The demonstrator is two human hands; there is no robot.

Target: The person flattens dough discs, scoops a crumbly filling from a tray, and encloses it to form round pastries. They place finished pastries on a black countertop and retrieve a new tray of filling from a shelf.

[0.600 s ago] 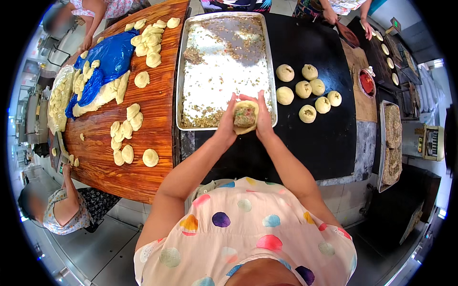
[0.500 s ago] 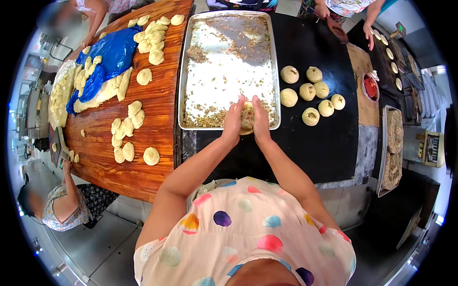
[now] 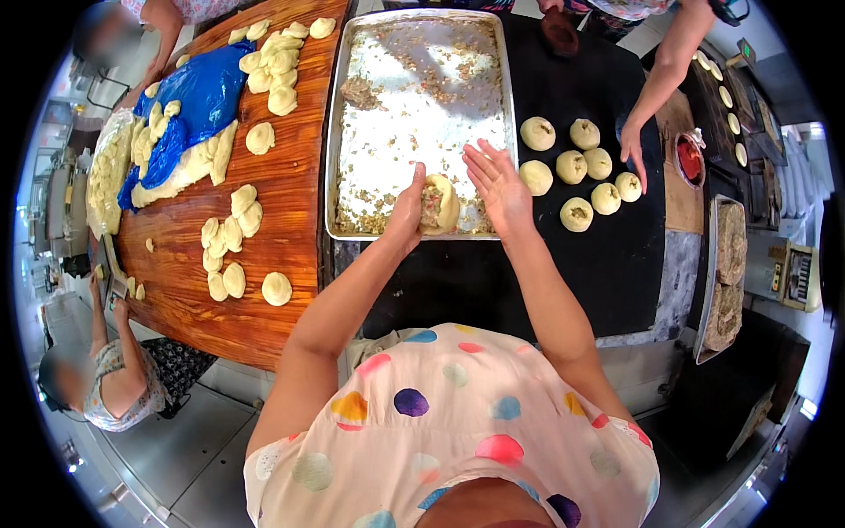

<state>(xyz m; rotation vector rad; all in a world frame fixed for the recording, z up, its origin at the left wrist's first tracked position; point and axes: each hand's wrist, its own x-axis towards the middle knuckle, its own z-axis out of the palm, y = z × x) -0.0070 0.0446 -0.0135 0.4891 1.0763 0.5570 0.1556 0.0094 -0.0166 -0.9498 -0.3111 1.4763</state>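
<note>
My left hand (image 3: 407, 208) holds a dough round with filling (image 3: 437, 204) over the near edge of a large metal tray (image 3: 332, 176). The dough curves up around a meat-like filling that still shows in its middle. To its right my right hand (image 3: 502, 189) is off the dough, palm turned inward and fingers stretched out. Inside the tray are scattered filling crumbs and a small lump of filling (image 3: 359, 93) at the far left. Several round filled buns (image 3: 576, 215) sit on the black surface right of my right hand.
On the wooden table (image 3: 176, 273) at left lie dough pieces (image 3: 276, 289) and a blue plastic sheet (image 3: 198, 97) over dough. A co-worker's hand (image 3: 632, 154) touches the buns' right side. A bowl of red stuff (image 3: 689, 161) and a filling tray (image 3: 704, 334) are far right.
My hands have parted: the right has moved off the dough, the left keeps it. A co-worker's arm has reached in from the upper right down to the buns.
</note>
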